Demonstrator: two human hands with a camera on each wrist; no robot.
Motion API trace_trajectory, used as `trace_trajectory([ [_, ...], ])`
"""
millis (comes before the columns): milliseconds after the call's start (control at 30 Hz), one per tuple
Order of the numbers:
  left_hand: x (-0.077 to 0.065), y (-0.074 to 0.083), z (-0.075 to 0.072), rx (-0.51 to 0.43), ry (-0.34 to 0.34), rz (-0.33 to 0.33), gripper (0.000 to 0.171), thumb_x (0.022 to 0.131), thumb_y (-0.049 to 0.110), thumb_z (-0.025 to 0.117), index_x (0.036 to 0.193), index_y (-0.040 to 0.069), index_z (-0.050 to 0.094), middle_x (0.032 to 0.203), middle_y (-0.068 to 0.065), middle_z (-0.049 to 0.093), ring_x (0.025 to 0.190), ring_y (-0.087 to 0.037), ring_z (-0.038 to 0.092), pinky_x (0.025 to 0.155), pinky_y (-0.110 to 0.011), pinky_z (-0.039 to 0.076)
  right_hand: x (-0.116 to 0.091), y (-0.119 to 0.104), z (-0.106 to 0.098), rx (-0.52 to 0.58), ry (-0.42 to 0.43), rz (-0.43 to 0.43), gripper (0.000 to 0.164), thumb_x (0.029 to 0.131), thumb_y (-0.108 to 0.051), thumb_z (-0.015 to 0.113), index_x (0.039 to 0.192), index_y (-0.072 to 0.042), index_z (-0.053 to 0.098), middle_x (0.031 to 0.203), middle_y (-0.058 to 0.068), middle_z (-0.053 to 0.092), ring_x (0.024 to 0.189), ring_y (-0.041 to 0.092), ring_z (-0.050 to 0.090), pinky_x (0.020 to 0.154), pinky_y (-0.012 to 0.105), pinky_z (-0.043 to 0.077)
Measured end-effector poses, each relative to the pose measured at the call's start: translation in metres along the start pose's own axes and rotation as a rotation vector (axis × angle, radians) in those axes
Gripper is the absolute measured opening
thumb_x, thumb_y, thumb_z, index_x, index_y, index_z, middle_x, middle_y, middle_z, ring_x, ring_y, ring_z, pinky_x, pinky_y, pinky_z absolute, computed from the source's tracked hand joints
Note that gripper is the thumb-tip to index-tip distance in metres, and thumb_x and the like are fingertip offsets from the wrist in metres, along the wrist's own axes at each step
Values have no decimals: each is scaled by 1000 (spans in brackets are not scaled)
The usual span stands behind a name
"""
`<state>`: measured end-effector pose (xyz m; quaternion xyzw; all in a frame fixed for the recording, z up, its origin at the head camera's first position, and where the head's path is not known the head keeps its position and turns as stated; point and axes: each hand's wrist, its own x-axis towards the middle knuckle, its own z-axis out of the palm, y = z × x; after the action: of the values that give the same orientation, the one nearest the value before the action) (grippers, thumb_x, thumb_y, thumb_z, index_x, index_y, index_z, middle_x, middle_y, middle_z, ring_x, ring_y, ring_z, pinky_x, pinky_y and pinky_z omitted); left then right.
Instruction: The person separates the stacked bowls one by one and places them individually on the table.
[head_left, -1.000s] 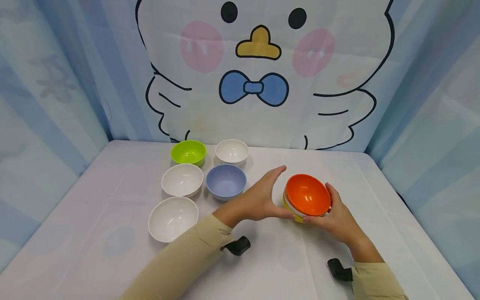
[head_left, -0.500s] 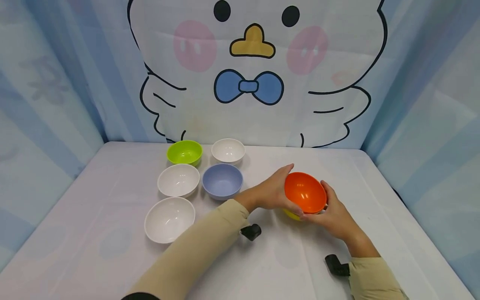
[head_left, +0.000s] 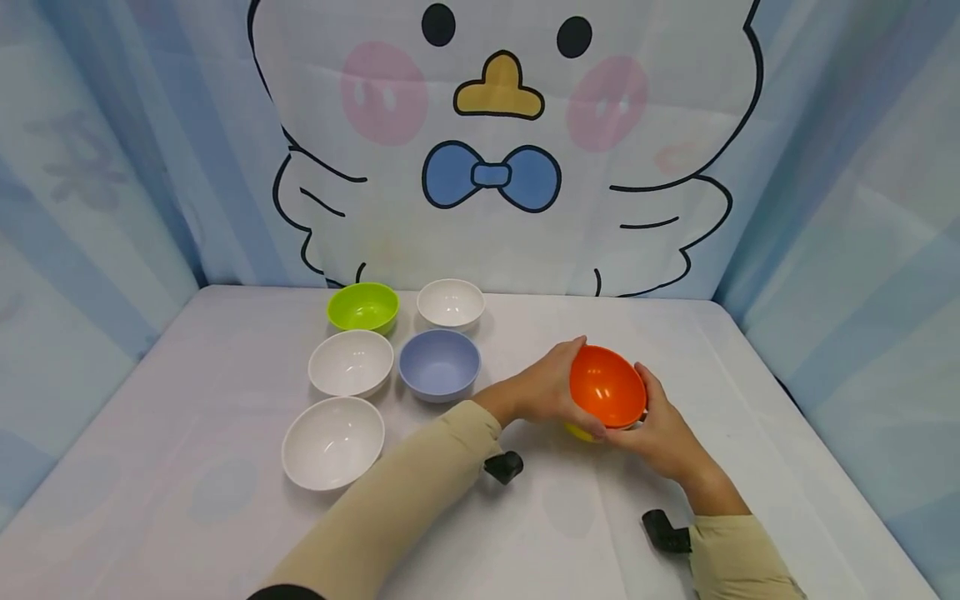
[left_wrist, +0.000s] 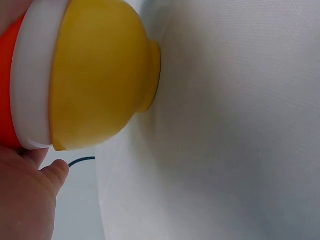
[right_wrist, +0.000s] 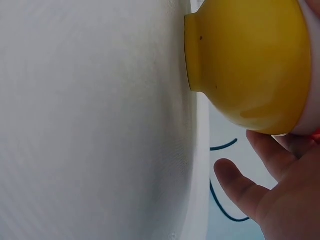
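Note:
On the right half of the table, an orange bowl tops a stack. Under it come a white bowl and, lowest, a yellow bowl, whose foot is at the tablecloth in both wrist views. My left hand grips the stack's left side near the upper rims, thumb along the front. From the right, my right hand holds the same stack; its thumb lies at the near side and meets the left thumb. In the right wrist view a right fingertip touches the yellow bowl's rim.
Several single bowls stand left of the stack: a green bowl and a white bowl at the back, a blue bowl, and two more white ones nearer. A printed cloth backdrop rises behind the white table.
My left hand, spread beside the stack a second ago, has moved right and now grips its left side. The right hand keeps its hold. The whole head view has shifted slightly.

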<state>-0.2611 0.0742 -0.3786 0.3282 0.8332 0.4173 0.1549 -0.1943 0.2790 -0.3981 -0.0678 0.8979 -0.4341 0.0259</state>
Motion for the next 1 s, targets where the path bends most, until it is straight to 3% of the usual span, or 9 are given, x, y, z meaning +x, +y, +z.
trace_trajectory([
  [467,-3,1,-2,-27,53,-8,112,75,40,85,159,5,19,146,-8,42,121,-17,48,88,-24,51,0,4,-1,53,0,-43,116,81,-24,85,156,5,2,153,29,30,133,46,38,105,63,38],
  [767,-11,14,-19,15,105,-21,112,74,43,83,159,8,20,146,-6,43,125,-19,42,87,-29,52,1,6,1,48,15,-125,107,80,-22,86,156,-3,14,151,20,36,132,40,38,104,68,35],
  [1000,-28,28,-40,100,143,-21,113,72,45,86,159,11,23,145,-3,45,128,-21,36,85,-31,51,2,5,0,33,12,-79,109,80,-27,86,157,-4,13,155,20,30,130,42,38,101,66,39],
])
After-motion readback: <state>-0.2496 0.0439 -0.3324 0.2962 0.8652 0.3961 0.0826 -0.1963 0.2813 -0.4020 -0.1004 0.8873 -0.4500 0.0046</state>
